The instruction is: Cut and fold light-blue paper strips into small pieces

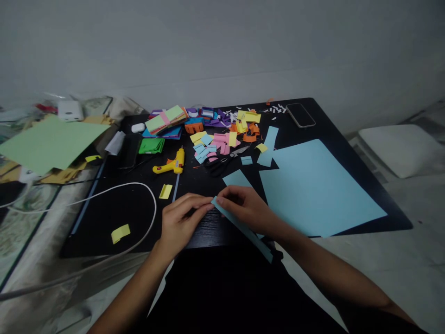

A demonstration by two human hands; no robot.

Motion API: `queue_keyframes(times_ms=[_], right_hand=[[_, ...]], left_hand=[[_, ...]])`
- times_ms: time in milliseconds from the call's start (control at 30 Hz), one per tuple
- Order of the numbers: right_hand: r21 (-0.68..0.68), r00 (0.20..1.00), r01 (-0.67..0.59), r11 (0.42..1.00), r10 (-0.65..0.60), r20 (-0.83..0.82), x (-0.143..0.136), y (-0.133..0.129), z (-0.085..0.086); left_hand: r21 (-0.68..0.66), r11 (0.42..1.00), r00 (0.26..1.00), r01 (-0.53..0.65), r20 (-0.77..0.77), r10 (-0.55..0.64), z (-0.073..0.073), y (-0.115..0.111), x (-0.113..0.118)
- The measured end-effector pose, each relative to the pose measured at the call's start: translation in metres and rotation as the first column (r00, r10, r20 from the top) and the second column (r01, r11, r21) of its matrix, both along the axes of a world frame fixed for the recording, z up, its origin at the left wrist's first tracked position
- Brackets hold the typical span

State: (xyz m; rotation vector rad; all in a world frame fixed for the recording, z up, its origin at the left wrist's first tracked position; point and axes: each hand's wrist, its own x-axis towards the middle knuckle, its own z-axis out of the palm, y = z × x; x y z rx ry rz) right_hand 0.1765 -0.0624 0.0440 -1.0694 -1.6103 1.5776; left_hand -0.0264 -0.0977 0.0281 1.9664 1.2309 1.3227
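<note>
A long light-blue paper strip (243,227) slants down from my fingers toward my lap. My left hand (182,215) pinches its far tip between thumb and fingers. Just beside it, my right hand (248,208) grips the same strip near that end, thumb on top. Another blue paper strip (238,177) lies on the table behind my right hand and is partly hidden by it. To the right rests a large light-blue sheet (316,185) with a notch cut at its left corner. Black-handled scissors (222,162) lie beyond my hands.
A yellow glue gun (170,162) lies left of the scissors on the black table (104,208). Coloured paper pieces (222,139) are heaped at the back. A phone (301,115) sits at the far right. A white cable (153,199) loops across the left side.
</note>
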Motion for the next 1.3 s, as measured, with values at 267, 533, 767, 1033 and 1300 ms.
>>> queue_keyframes(times_ms=[267,533,767,1033,1300], right_hand=[[-0.030,0.999,-0.006,1.000,0.005,-0.033,0.000,-0.001,-0.001],[-0.005,1.000,-0.016,1.000,0.016,0.005,0.002,-0.001,-0.003],[0.118,0.996,-0.032,0.993,0.021,0.090,-0.001,-0.002,-0.007],[0.033,0.980,-0.145,0.989,0.139,0.142,0.008,0.000,-0.012],[-0.118,0.964,-0.225,0.967,0.238,0.116,0.017,0.010,-0.016]], left_hand=[[-0.014,1.000,1.000,0.022,0.010,-0.022,0.002,-0.002,0.001],[-0.081,0.997,1.000,0.022,0.012,-0.021,0.006,-0.002,-0.002],[-0.277,0.961,0.999,0.014,-0.042,-0.027,0.011,0.003,-0.002],[-0.310,0.948,0.997,-0.072,-0.014,0.072,0.000,0.000,-0.006],[-0.485,0.873,0.999,-0.039,0.013,0.051,-0.001,0.005,-0.015]])
